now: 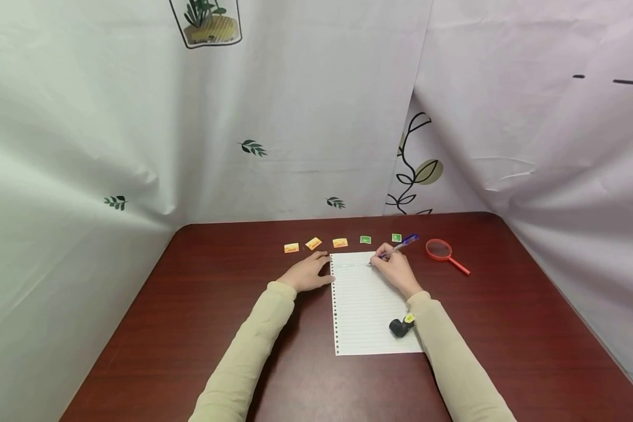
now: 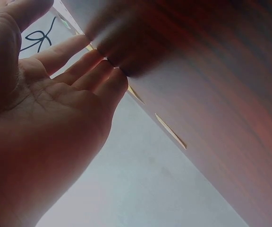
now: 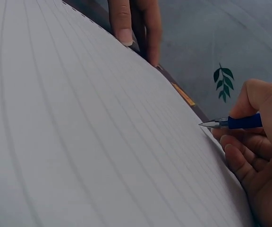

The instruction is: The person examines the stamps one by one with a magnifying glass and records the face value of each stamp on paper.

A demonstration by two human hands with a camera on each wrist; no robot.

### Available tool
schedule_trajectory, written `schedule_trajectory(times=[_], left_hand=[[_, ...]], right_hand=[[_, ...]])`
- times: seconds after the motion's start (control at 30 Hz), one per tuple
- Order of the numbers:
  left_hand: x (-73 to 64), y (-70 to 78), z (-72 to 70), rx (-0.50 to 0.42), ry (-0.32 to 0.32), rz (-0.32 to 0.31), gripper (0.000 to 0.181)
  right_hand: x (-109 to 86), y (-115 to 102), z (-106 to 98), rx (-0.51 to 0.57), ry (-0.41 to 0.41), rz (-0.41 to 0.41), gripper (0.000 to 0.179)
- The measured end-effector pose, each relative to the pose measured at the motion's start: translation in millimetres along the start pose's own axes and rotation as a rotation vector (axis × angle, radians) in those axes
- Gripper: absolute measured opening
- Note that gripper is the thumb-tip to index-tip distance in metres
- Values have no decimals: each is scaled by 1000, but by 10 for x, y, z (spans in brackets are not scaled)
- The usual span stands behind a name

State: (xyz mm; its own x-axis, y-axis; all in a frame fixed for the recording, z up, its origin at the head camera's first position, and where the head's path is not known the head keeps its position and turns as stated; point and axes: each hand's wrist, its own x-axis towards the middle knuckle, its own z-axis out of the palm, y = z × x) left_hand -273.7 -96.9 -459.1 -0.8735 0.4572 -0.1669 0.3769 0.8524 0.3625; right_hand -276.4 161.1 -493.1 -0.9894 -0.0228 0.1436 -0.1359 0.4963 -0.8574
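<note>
A sheet of lined paper (image 1: 366,310) with punched holes down its left side lies on the table, faint writing along its top line. My right hand (image 1: 398,272) pinches a blue pen (image 1: 410,240), its tip at the paper near the end of that writing. In the right wrist view the pen (image 3: 244,121) shows a metal tip and blue grip between thumb and fingers (image 3: 242,156). My left hand (image 1: 308,274) rests at the sheet's upper left edge, fingers extended. The left wrist view shows its palm (image 2: 46,104) and straight fingers on the tabletop.
Three orange stamps (image 1: 313,243) and two green stamps (image 1: 366,240) lie in a row beyond the paper. A red magnifying glass (image 1: 439,250) lies to the right. A black smoking pipe (image 1: 399,327) sits on the paper beside my right sleeve. White printed cloth (image 1: 306,117) hangs behind the table (image 1: 190,293).
</note>
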Motion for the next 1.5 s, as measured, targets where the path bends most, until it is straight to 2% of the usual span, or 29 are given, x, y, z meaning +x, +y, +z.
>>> schedule_trajectory(times=[0.27, 0.5, 0.7, 1.2, 1.5], left_hand=[[22, -16, 19, 4, 7, 1, 65], [7, -11, 16, 3, 2, 1, 65], [-5, -4, 5, -1, 3, -3, 65], [-20, -5, -3, -15, -9, 2, 65], [-38, 5, 15, -20, 3, -4, 66]], right_hand=[[10, 1, -9, 1, 22, 4, 8], [-5, -15, -1, 80, 36, 36, 9], [10, -13, 3, 104, 48, 53, 11], [-23, 13, -22, 162, 6, 59, 19], [-27, 70, -151, 167, 0, 41, 23]])
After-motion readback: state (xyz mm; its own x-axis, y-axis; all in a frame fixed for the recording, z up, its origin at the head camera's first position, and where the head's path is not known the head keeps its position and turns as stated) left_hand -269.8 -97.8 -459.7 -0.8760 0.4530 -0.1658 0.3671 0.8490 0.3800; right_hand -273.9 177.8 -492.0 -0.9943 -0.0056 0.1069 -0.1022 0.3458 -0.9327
